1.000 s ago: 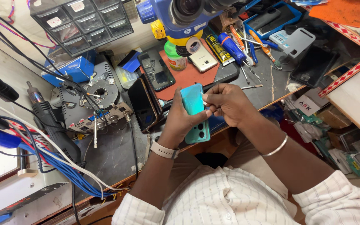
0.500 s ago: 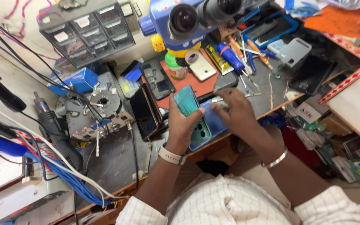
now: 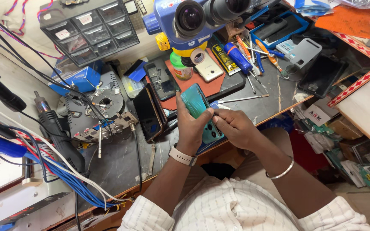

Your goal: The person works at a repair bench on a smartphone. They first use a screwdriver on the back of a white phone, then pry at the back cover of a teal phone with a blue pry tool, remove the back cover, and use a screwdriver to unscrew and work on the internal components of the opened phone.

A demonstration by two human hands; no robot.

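Your left hand (image 3: 190,130) grips one teal phone (image 3: 198,109) above the surface (image 3: 120,167) edge; your right hand (image 3: 232,127) fingers pinch its lower end; two dark phones (image 3: 150,112) lean just left

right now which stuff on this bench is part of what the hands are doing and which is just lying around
In hand:
- teal phone, gripped by the left hand
- right hand, fingertips at the phone's lower part

Lying about:
- microscope
- drawer cabinet
- screwdrivers
- gold phone on the mat
- dark phones leaning nearby
- hot-air tool
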